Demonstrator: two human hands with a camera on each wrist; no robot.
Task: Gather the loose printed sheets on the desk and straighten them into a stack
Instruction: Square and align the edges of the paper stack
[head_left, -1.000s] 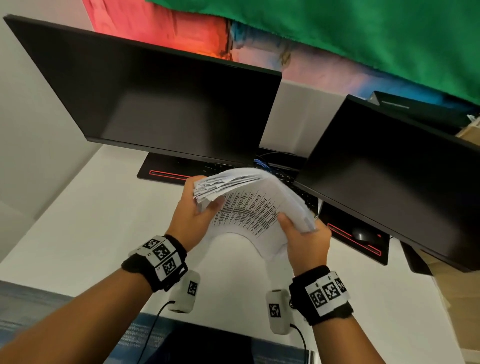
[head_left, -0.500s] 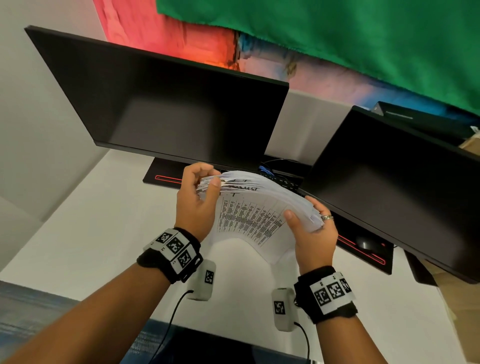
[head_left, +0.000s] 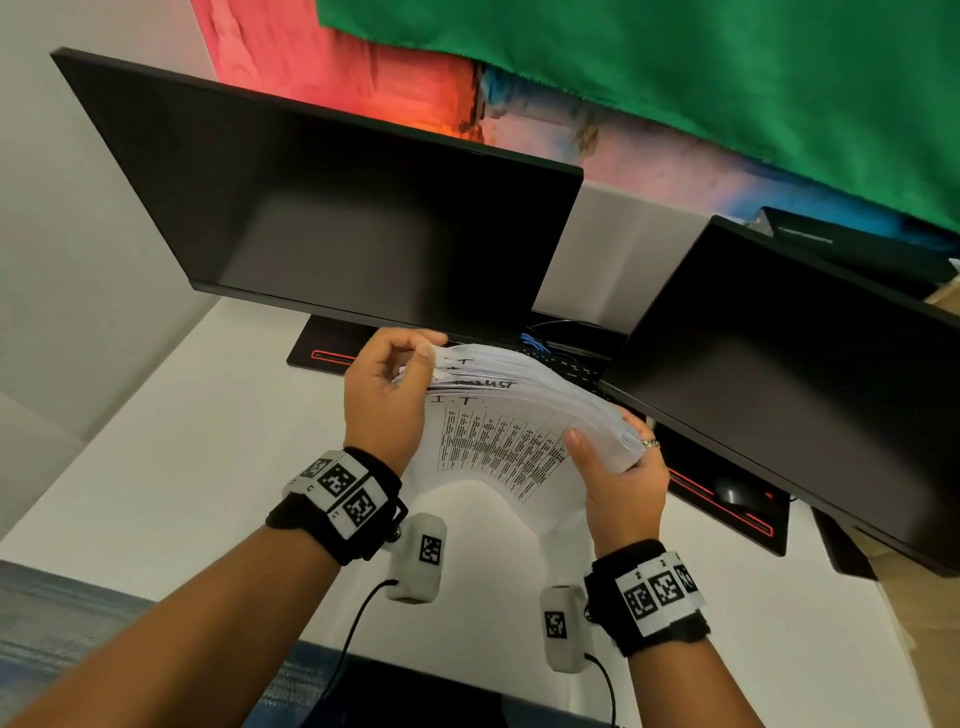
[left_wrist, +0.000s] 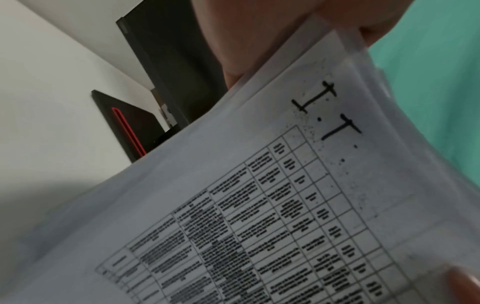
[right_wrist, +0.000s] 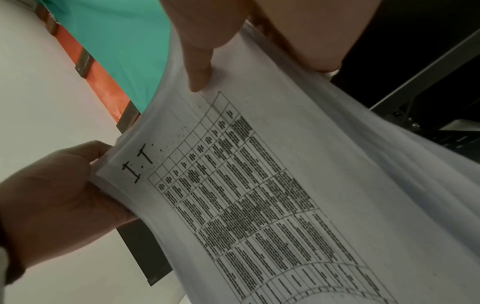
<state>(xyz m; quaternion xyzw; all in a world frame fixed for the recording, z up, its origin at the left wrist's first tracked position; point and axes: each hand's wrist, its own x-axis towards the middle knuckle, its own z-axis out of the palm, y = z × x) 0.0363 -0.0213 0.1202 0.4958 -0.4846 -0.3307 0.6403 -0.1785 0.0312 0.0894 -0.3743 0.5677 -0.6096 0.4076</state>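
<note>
A thick bundle of printed sheets (head_left: 498, 421) hangs in the air above the white desk (head_left: 156, 467), bowed upward, with a printed table and the letters "I.T" on the sheet facing me (left_wrist: 259, 205) (right_wrist: 259, 195). My left hand (head_left: 384, 395) grips the bundle's left end, thumb on the fanned edges. My right hand (head_left: 618, 467) grips the right end, thumb on the facing sheet and fingers behind. The sheets' left edges are staggered.
Two dark monitors (head_left: 332, 208) (head_left: 789, 384) stand close behind the sheets. A black mat with red trim (head_left: 727, 514) carries a mouse (head_left: 732, 491) at right, and a keyboard (head_left: 566, 364) lies under the monitors. Bare desk lies to the left and in front.
The bundle has risen slightly and bowed more. My left thumb has slid up along the fanned left edges, and the right-hand end looks more even.
</note>
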